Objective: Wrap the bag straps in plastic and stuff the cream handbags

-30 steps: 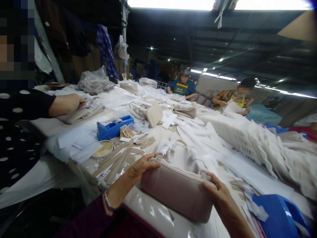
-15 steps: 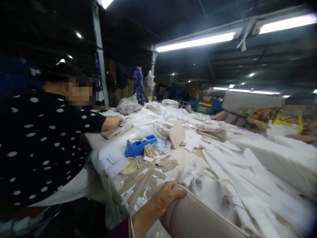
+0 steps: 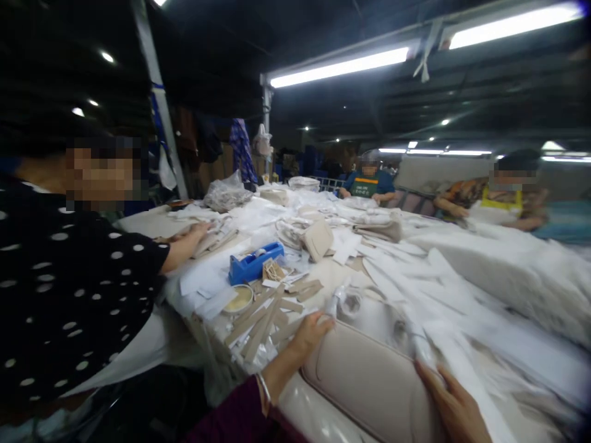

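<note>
A beige handbag point(image 3: 369, 375) lies in front of me, its smooth stitched panel tilted toward me. My left hand point(image 3: 309, 338) is closed round its upper left corner. At the bag's right end, my right hand point(image 3: 455, 400) grips the edge, with the fingers on the top side and the thumb out of sight. Just behind the bag's upper edge are its straps point(image 3: 348, 304), wrapped in clear and white film. Cut beige strips point(image 3: 265, 323) are strewn on the table to the left of the bag.
A blue tape dispenser point(image 3: 256, 263) and a round tin point(image 3: 239, 299) stand left of centre. White sheets point(image 3: 443, 289) and another beige bag point(image 3: 317, 240) cover the table beyond. A co-worker in a dotted top point(image 3: 78, 295) is close on my left; two others sit across.
My right hand has come into view at the bag's right end. More of the bag's panel shows now. The whole view has shifted, with the scene sliding left.
</note>
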`<state>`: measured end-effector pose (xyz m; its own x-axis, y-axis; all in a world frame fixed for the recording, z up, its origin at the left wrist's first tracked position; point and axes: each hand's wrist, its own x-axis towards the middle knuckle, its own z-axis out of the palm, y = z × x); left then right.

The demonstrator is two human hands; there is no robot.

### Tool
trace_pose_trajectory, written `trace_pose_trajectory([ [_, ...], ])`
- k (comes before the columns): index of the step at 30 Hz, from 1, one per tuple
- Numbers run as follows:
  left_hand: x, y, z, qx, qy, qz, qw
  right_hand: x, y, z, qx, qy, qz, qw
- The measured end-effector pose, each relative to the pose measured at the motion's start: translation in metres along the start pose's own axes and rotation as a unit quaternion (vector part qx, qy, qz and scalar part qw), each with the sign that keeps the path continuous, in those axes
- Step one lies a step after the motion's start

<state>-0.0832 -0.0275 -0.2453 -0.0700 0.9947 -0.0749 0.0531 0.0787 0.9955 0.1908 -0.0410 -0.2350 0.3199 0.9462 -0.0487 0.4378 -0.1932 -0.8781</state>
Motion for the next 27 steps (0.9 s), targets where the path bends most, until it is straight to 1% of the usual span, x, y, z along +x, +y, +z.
trace_pose_trajectory([
  [3,0.008,-0.005,0.002,0.024,0.000,0.012,1.000,0.007,0.012,0.004,0.009,0.011,0.007,1.000],
  [7,0.009,-0.005,0.002,0.030,0.000,0.028,0.999,0.008,0.011,0.005,0.016,0.020,-0.020,0.999],
  [11,0.009,-0.004,0.004,0.034,0.010,0.044,0.998,0.008,0.010,0.003,-0.001,0.000,-0.042,0.999],
  [14,0.010,-0.006,0.005,0.059,0.020,0.052,0.997,0.011,0.016,0.004,-0.024,-0.022,-0.053,0.998],
  [16,0.012,-0.010,0.006,0.088,0.035,0.061,0.994,0.012,0.021,0.006,-0.043,-0.023,-0.055,0.997],
  [18,0.013,-0.013,0.007,0.126,0.050,0.064,0.989,0.013,0.025,0.009,-0.067,-0.010,-0.053,0.996],
  [22,0.012,-0.012,0.010,0.203,0.072,0.049,0.975,0.015,0.029,0.012,-0.106,-0.001,-0.033,0.994],
  [25,0.006,-0.007,0.014,0.250,0.116,0.035,0.961,0.017,0.032,0.013,-0.122,-0.004,-0.026,0.992],
  [27,-0.001,-0.005,0.018,0.304,0.157,0.041,0.939,0.018,0.034,0.014,-0.136,-0.002,-0.031,0.990],
])
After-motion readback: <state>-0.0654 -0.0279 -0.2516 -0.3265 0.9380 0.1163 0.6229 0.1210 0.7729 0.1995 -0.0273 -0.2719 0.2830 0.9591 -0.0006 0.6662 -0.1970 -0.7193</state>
